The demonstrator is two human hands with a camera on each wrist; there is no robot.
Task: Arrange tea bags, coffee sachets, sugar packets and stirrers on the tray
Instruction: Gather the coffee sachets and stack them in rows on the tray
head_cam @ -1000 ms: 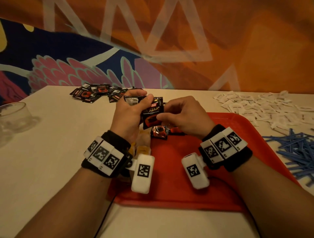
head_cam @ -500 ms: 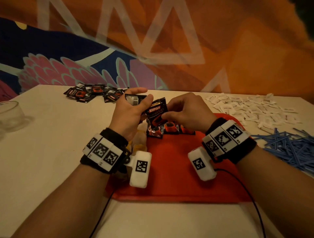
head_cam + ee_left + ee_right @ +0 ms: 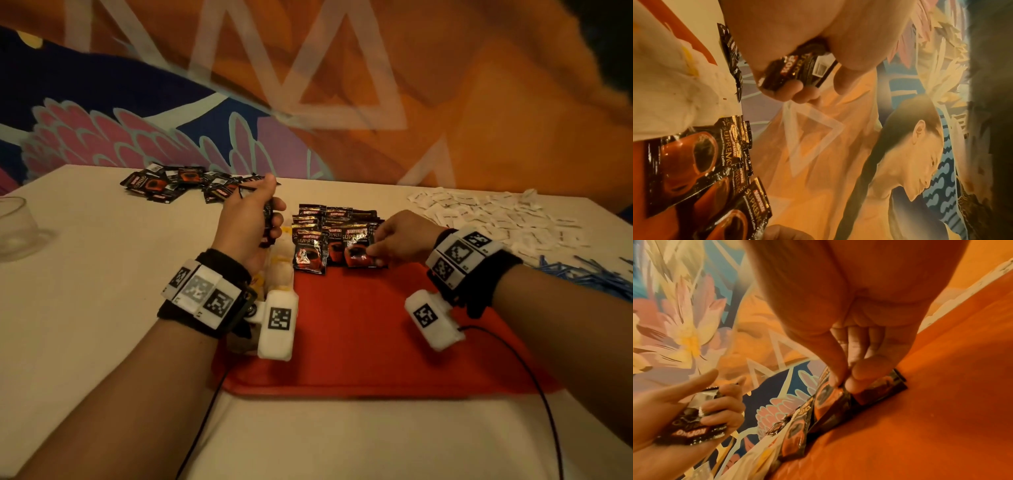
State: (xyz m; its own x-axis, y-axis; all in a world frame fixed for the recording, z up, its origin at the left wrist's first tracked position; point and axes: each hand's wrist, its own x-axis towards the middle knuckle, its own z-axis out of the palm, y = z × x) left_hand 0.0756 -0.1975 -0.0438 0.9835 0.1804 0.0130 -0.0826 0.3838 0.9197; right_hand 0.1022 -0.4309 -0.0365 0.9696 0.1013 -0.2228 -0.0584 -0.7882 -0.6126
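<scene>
- From my remote seat I get a big mural wall [image 3: 445,102]: orange with pale triangle outlines, plus navy with pink feathery petals on the left.
- The left wrist cam catches a painted figure [image 3: 920,154] with a long braid.
- Cream table [image 3: 85,308] butts right up against it.
- Lighting's dim and warm.
</scene>
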